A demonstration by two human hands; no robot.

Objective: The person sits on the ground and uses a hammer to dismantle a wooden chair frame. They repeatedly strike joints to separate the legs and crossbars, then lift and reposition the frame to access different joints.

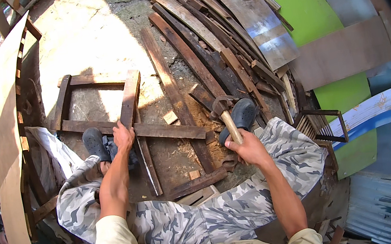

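The person is sitting with knees spread, working over a wooden frame (130,99) that is lying on the ground ahead, between and beyond the feet. Four lengths of wood are forming its open box: a left post (63,103), a far rail (96,79), a right post and a near rail (169,131), whose end is running on well past the right post. Another narrow strip (149,162) is reaching back from that crossing toward the person.

The left hand (123,134) is holding the frame in a narrow grip where the right post is meeting the near rail; whether it is also pinching a nail cannot be told. The right hand (247,149) is gripping a hammer (230,124) by its handle, the head standing near the right shoe (245,114), well apart from that joint.

The work is seemingly standing partway: the box is taking shape, while the overrunning rail is looking untrimmed. How firmly the joints are fastened is not showing. A loose long plank (171,85) is lying beside the frame.
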